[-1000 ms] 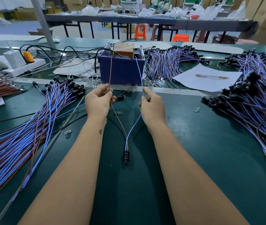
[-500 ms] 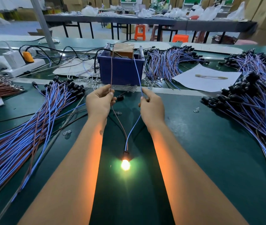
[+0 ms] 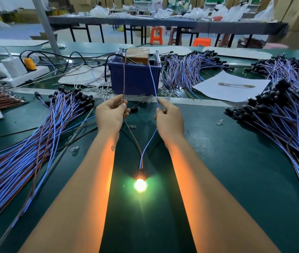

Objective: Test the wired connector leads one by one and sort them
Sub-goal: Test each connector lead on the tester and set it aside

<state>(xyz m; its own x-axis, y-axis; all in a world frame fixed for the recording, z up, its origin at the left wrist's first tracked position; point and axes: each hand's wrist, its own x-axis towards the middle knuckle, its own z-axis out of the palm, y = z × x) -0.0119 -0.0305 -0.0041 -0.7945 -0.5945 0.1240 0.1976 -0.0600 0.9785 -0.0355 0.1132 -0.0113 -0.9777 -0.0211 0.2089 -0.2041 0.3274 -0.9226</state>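
1. Presently I have one lead under test: a thin brown wire (image 3: 132,136) and a thin blue wire (image 3: 149,141) joined at a small black lamp socket (image 3: 141,173), whose bulb (image 3: 140,185) glows bright near the middle of the green bench mat (image 3: 236,170), between my forearms.

2. Both wires run up to the dark blue plastic test box (image 3: 136,77) at the far middle of the mat; I cannot see the contact points themselves.

3. My left hand (image 3: 109,115) pinches the brown wire between thumb and curled fingers, clamped on it, raised in front of the box.

4. My right hand (image 3: 169,118) pinches the blue wire the same way, clamped on it. The hands are apart, each on its own wire.

5. Progress, as I judge it: the lit bulb suggests this lead passes, but it is not yet sorted.

6. A large fan of blue-and-brown leads (image 3: 17,161) covers the left edge of the mat, a second heap of leads (image 3: 281,121) the right edge, and a third bundle (image 3: 187,70) lies beyond the box toward the far right. I cannot tell which is tested stock and which is waiting, so what remains cannot be counted.
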